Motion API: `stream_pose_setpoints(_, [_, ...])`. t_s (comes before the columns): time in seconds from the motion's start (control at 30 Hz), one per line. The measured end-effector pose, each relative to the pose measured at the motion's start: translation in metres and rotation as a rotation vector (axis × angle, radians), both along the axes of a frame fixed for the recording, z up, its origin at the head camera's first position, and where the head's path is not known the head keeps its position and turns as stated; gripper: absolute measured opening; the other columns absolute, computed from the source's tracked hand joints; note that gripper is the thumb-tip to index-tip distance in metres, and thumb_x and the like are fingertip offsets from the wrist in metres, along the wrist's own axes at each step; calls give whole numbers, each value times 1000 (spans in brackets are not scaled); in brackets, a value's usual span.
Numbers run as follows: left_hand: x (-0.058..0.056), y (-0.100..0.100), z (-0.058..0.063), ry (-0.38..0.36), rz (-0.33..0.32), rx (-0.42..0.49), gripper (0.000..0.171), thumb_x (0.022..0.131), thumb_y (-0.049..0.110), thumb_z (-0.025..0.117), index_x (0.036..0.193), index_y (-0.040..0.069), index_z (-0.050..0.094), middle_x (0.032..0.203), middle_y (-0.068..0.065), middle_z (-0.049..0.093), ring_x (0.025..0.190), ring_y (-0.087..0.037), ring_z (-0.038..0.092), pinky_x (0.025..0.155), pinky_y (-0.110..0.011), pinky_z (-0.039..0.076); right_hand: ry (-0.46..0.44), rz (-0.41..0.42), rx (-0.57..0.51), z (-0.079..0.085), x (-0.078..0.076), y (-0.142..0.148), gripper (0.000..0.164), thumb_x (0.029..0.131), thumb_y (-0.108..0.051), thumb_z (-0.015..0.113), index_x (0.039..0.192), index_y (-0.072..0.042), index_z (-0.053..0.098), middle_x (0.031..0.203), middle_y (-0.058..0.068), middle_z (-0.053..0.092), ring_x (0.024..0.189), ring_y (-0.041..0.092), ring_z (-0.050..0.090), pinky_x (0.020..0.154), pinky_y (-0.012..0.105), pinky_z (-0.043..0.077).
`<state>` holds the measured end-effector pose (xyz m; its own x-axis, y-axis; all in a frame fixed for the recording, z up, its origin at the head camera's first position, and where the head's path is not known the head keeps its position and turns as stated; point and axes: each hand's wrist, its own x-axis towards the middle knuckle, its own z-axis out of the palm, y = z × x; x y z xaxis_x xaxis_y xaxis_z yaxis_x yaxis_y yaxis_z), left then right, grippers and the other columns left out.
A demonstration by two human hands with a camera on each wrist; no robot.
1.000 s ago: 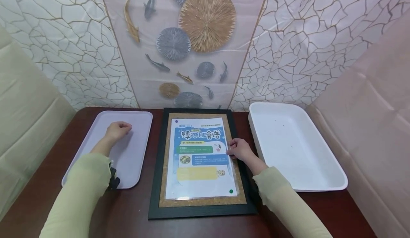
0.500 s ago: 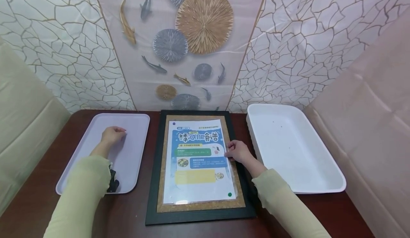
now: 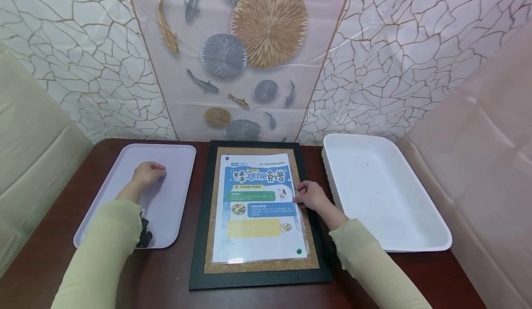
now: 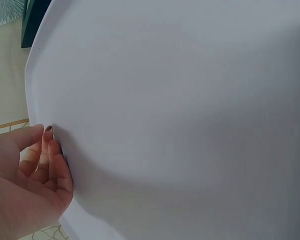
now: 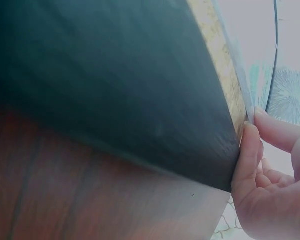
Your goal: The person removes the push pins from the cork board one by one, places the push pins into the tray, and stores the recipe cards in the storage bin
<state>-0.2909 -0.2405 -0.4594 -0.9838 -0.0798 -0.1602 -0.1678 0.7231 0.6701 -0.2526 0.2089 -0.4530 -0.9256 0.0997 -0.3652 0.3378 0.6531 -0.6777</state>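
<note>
In the head view a corkboard (image 3: 208, 253) with a black frame lies mid-table. On it is a printed sheet (image 3: 245, 249) in clear, glossy plastic, with blue, green and yellow blocks. A purple pin (image 3: 227, 158) sits at its top left corner, a green pin (image 3: 299, 251) at its bottom right. My right hand (image 3: 310, 195) pinches the sheet's right edge between thumb and forefinger. My left hand (image 3: 148, 175) is low over the lilac tray (image 3: 174, 193), fingers curled. Its thumb and forefinger close around a small dark thing (image 4: 49, 128), whose kind I cannot tell.
A deep white tray (image 3: 386, 193) stands to the right of the corkboard, beside my right forearm. Behind the dark red table (image 3: 166, 272) hangs a patterned backdrop (image 3: 266, 27). Pale padded panels flank both sides. A black device (image 3: 145, 234) shows under my left sleeve.
My left hand has shifted slightly left and down over the lilac tray. The right hand keeps its pinch at the sheet's edge. The whole head view has wavered a little.
</note>
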Motion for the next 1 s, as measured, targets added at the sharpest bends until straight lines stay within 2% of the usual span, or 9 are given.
stream_pose_setpoints(0.2, [2, 0, 8, 15, -28, 50, 34, 91, 15, 50, 110, -13, 55, 96, -26, 63, 70, -12, 58, 64, -21, 44, -10, 4, -7, 1, 1, 0, 34, 82, -7, 69, 113, -2, 56, 86, 11, 56, 70, 17, 59, 60, 23, 50])
stream_pose_setpoints(0.3, [1, 7, 16, 35, -65, 112, 35, 93, 16, 50, 113, -13, 54, 104, -29, 62, 70, -6, 57, 64, -18, 46, -11, 7, -10, 2, 1, 1, 34, 82, -7, 69, 113, -2, 56, 86, 11, 56, 70, 17, 59, 60, 23, 51])
stream_pose_setpoints(0.4, [4, 22, 26, 59, -124, 168, 36, 93, 15, 51, 114, -14, 54, 111, -31, 60, 76, -7, 58, 70, -20, 48, -5, 19, -5, 3, 0, 1, 34, 82, -6, 69, 113, -1, 56, 85, 10, 56, 69, 17, 59, 60, 23, 51])
stream_pose_setpoints(0.53, [14, 51, 37, 44, -203, 232, 35, 94, 16, 51, 115, -13, 53, 113, -31, 59, 86, -20, 62, 81, -33, 51, -6, 33, -8, 5, 0, -3, 33, 82, -6, 68, 112, 0, 55, 83, 10, 56, 68, 16, 59, 60, 23, 51])
stream_pose_setpoints(0.67, [24, 86, 41, -26, -304, 222, 36, 95, 21, 51, 118, -5, 55, 115, -25, 60, 100, -30, 61, 88, -39, 51, -9, 28, -18, 6, -1, -2, 32, 82, -6, 68, 111, -1, 55, 83, 9, 55, 68, 16, 59, 60, 23, 51])
stream_pose_setpoints(0.8, [37, 123, 44, -64, -434, 199, 33, 94, 23, 53, 116, 0, 59, 111, -17, 62, 99, -26, 60, 83, -35, 51, -8, 19, -14, 7, -2, -1, 32, 82, -5, 68, 111, -1, 55, 84, 10, 55, 69, 17, 58, 60, 23, 51])
stream_pose_setpoints(1.0, [56, 178, 40, -77, -634, 188, 24, 90, 19, 59, 106, 3, 65, 93, -8, 65, 81, -16, 57, 70, -25, 46, -22, 15, -2, 5, -1, -2, 33, 83, -7, 69, 113, -2, 55, 86, 10, 56, 70, 16, 59, 60, 22, 51])
